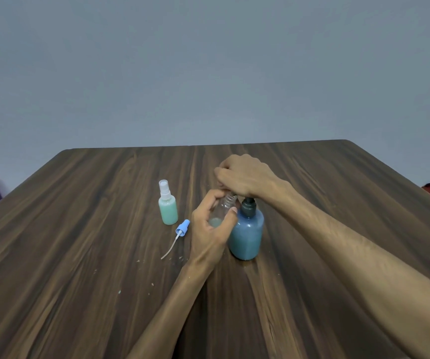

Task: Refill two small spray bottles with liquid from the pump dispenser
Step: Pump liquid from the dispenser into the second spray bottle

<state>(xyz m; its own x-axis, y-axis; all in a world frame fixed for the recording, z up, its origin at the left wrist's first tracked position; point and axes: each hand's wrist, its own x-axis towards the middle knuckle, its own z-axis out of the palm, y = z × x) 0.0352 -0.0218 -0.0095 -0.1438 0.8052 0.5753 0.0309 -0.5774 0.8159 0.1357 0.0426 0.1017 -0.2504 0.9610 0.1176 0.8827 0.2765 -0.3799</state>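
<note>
Clear spray bottle [223, 208] sits gripped in left hand [210, 229], mouth under the pump. Right hand [245, 177], fingers curled, presses pump dispenser [247, 229] head.

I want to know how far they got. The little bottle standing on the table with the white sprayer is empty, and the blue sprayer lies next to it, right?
Not quite. The head view shows the small spray bottle with the white sprayer is nearly full of pale green liquid, not empty. The rest is right: it stands on the table, and the blue sprayer top lies beside it.
</note>
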